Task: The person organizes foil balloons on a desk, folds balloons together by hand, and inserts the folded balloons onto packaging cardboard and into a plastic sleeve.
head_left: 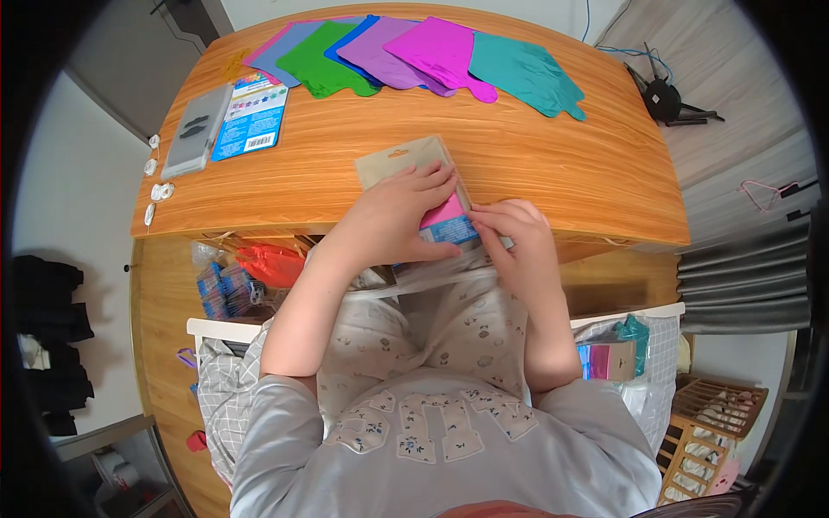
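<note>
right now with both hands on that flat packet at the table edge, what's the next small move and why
Probably slide the coloured sheet out with the right hand while the left hand pins the packet flat. The packet's near end looks open, a pink and blue piece already shows between the hands, and the foil shapes are laid out in a row behind.

My left hand (393,216) covers most of the packet (406,160), so I see only its far card end and a pink and blue strip. The right hand (518,246) hides the packet's near right corner. The small white bits (154,177) at the table's (553,173) left edge are too tiny to identify, perhaps clips.
</note>
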Motion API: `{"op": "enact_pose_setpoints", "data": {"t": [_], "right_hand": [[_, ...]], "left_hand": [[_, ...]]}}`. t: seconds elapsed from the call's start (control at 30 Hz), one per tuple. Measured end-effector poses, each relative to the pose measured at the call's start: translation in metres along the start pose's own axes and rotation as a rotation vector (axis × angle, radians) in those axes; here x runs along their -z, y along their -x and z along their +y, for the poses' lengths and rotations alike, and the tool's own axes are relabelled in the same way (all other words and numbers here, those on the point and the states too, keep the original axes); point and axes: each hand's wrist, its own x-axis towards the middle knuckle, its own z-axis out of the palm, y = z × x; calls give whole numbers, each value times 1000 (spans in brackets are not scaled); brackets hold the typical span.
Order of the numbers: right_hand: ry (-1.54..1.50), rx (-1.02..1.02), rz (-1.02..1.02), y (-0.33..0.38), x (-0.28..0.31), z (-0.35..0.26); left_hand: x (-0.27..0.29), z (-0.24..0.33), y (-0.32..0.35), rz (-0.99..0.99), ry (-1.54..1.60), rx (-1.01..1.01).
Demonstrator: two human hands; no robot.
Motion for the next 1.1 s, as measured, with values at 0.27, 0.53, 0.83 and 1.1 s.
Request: {"op": "enact_pose_setpoints", "data": {"t": [0.27, 0.53, 0.83, 1.1], "right_hand": [[82, 22, -15, -9, -4, -11], [115, 49, 1, -15, -5, -8], [114, 87, -32, -14, -3, -7], [-10, 1, 113, -1, -14, -7]], "left_hand": [[1, -3, 3, 0, -3, -2], [1, -7, 1, -1, 8, -16], [5, -6, 6, -38, 51, -20], [-2, -16, 39, 490, 89, -216]]}}
